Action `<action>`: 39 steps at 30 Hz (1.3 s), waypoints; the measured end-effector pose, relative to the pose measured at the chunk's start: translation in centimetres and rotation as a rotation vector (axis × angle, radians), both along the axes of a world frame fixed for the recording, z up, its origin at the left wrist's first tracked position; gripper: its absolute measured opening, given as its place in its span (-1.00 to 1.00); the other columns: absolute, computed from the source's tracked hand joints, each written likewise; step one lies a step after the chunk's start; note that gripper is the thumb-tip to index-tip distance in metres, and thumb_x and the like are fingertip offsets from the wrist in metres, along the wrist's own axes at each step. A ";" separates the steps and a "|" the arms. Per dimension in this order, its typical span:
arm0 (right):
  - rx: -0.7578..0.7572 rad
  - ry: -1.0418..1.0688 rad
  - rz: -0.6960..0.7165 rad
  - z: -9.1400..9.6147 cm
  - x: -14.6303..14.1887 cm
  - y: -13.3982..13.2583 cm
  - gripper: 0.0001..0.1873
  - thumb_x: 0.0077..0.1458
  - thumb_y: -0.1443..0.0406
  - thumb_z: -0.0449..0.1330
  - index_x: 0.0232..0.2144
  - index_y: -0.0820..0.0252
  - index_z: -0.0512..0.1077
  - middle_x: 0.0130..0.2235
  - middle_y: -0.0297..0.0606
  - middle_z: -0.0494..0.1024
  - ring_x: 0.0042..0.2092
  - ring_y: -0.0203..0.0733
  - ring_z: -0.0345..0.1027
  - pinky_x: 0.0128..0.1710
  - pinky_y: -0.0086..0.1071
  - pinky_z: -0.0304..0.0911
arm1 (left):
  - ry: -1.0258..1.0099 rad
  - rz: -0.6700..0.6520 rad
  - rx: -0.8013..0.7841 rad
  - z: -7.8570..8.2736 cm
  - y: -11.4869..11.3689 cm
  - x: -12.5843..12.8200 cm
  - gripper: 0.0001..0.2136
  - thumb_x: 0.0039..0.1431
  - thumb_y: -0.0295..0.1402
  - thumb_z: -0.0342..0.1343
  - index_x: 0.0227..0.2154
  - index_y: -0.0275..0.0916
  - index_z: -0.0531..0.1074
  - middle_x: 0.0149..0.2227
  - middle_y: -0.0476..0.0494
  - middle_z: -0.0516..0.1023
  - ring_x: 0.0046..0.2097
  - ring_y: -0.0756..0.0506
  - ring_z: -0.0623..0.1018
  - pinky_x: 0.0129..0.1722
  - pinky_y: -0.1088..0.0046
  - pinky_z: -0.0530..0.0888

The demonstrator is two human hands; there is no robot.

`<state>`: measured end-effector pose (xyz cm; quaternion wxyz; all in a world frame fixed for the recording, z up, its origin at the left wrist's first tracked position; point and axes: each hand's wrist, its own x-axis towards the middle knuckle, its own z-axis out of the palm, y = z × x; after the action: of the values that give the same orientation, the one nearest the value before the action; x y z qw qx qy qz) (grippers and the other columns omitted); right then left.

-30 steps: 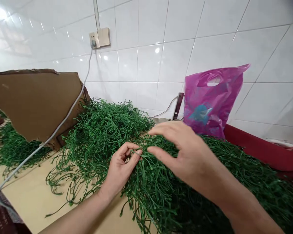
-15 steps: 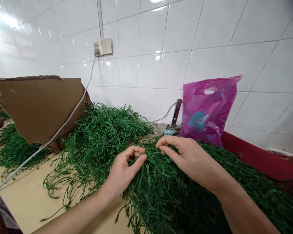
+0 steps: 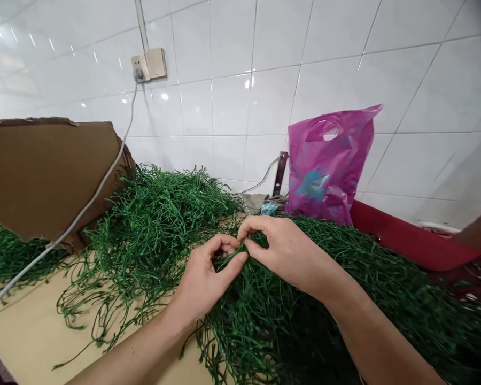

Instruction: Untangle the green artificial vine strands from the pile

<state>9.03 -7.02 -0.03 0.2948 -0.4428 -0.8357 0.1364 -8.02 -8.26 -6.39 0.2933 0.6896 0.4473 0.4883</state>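
My left hand (image 3: 210, 270) and my right hand (image 3: 278, 246) meet at the middle of the view. Between the thumb and fingers of the left is a pinch of thin green plastic plant stems (image 3: 226, 261). The right thumb and forefinger close on the same stems, close by the left fingertips. Under both hands spreads a large heap of such stems (image 3: 256, 321), dark green with small knobbed tips. Another pile of green stems (image 3: 164, 219) lies to the left, behind my left hand. How many stems are pinched is hidden by the fingers.
A brown cardboard piece (image 3: 48, 171) stands at the left, with a grey cable (image 3: 100, 187) running across it from a wall socket (image 3: 138, 69). Behind the heap, a purple plastic bag (image 3: 328, 166) leans near the tiled wall. Red material (image 3: 409, 240) lies at the right.
My right hand has come in to my left, and its thumb and forefinger now grip stems there. The view has shifted a little to the right.
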 end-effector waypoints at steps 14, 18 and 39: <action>-0.140 0.405 0.204 -1.0 0.1 1.6 -0.92 0.09 0.39 0.19 -0.39 0.17 0.49 -0.37 -0.36 0.54 -0.27 -0.26 0.39 -0.21 -0.37 0.26 | -0.409 -0.367 -0.446 -0.1 0.7 -1.4 -0.58 0.13 0.02 0.21 -0.12 -0.18 0.44 -0.49 0.04 0.37 -0.47 0.01 0.34 -0.47 0.51 0.29; -0.143 0.320 0.206 -1.1 -0.1 1.5 -0.86 0.09 0.41 0.16 -0.38 0.17 0.52 -0.35 -0.35 0.58 -0.27 -0.24 0.42 -0.20 -0.36 0.27 | -0.203 -0.201 -0.150 -0.5 0.9 -1.3 -0.73 0.19 -0.10 0.17 -0.35 -0.23 0.43 -0.52 0.07 0.30 -0.44 0.02 0.31 -0.39 0.50 0.29; 0.181 -0.070 0.132 -1.4 -1.4 0.6 -0.77 -0.06 0.53 0.00 -0.58 0.13 0.14 -0.52 -0.41 0.27 -0.44 -0.30 0.12 -0.41 -0.40 0.01 | 0.317 0.119 0.160 -1.3 0.6 -1.0 -0.85 0.17 -0.41 -0.01 -0.51 -0.19 0.27 -0.56 0.10 0.23 -0.49 0.02 0.23 -0.43 0.50 0.18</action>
<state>7.64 -6.43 -1.38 0.2945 -0.3630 -0.8817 0.0640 -9.06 -7.68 -7.72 0.1340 0.7511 0.4878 0.4241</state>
